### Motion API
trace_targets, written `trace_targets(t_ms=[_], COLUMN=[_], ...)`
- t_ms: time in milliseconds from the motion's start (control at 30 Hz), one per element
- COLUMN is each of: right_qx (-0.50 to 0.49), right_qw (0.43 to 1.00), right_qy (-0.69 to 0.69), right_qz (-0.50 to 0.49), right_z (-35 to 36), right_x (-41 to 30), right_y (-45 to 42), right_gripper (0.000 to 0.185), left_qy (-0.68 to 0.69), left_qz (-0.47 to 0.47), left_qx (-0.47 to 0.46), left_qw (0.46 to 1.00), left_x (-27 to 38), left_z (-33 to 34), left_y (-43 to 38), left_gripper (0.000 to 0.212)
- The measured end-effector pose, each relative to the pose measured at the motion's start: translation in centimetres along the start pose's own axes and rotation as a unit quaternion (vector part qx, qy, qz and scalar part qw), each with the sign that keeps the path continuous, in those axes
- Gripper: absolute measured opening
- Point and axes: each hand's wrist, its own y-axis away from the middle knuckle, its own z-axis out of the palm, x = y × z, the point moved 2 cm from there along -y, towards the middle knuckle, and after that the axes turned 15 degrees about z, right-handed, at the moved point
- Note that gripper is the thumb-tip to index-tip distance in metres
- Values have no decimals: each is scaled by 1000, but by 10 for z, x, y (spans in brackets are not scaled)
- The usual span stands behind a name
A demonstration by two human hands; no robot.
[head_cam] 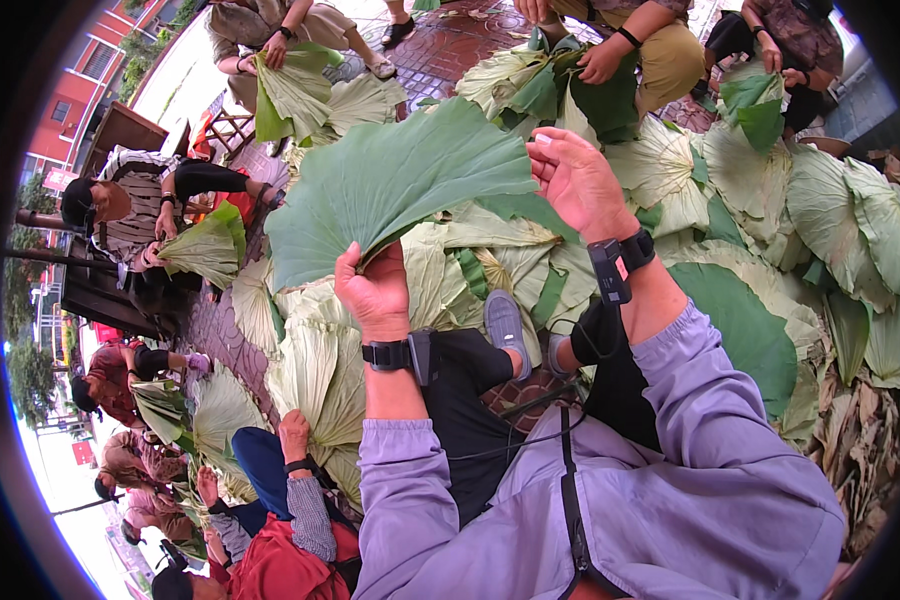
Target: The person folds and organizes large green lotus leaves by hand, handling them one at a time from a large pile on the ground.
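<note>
A large green lotus leaf (397, 176), folded over into a fan shape, is raised in front of me. My left hand (377, 289) pinches its gathered lower point between thumb and fingers. At the leaf's right edge is my right hand (576, 180), palm turned inward and fingers half curled. Whether its fingertips touch the leaf edge is unclear. Beneath the hands, pale folded lotus leaves (487, 236) lie in a wide overlapping heap. A darker green leaf (735, 322) rests on the heap to the right of my right forearm.
My shoes (508, 330) stand among the leaves. Brown dried leaves (855, 442) pile at the lower right. Several people sit around the heap; one person's hand (604, 58) holds leaves across from me. At my left, another person in a red vest (292, 559) sits close. Brick paving (461, 41) shows beyond.
</note>
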Motion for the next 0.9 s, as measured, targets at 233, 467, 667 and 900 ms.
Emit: trace_targets(t_ms=[233,467,667,900], right_qx=[94,-71,-90,-58], right_qw=[986,986,986,994], right_qy=[60,-11,-2,18], right_qz=[125,148,139,95], right_z=[-1,27,30,27], right_x=[16,29,28,21], right_y=[-4,2,4,-3], right_gripper=[37,37,44,28], left_qy=[-1,6,24,14], left_qz=[9,-2,-22,-23], left_qx=[-19,-32,-23,5], left_qw=[1000,999,999,1000], left_x=[2,3,1,0], left_z=[7,4,6,3], left_y=[3,2,2,0], left_gripper=[33,33,33,26])
